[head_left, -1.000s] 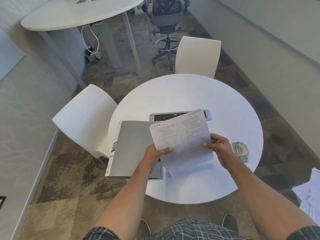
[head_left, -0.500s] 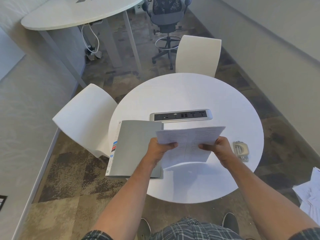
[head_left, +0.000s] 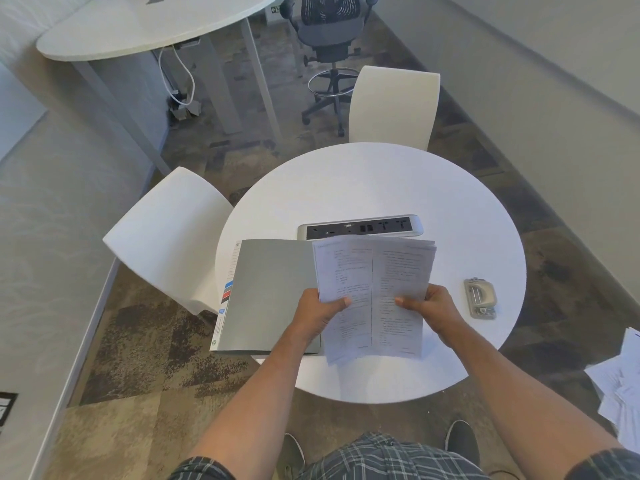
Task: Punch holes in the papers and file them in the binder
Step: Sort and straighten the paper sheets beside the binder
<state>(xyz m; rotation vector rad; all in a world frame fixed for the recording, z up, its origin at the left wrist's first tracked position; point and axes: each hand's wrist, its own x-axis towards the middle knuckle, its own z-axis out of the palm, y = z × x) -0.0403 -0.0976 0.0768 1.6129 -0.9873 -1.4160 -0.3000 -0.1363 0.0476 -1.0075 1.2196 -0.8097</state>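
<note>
A stack of printed papers (head_left: 375,271) is held upright over the round white table (head_left: 363,181), printed side toward me. My left hand (head_left: 320,311) grips its left edge and my right hand (head_left: 431,308) grips its right edge, thumbs on the front. A grey binder (head_left: 268,292) lies closed on the table's left side, partly over the edge, just left of my left hand. A grey hole punch (head_left: 479,297) rests on the table to the right of my right hand.
A power socket strip (head_left: 360,226) is set in the table behind the papers. White chairs stand at the left (head_left: 166,233) and far side (head_left: 393,105). Loose papers (head_left: 623,382) lie at the far right. A second table and an office chair stand beyond.
The papers were tipped flat and edge-on half a second ago; now both hands have raised them upright again, squared and facing me.
</note>
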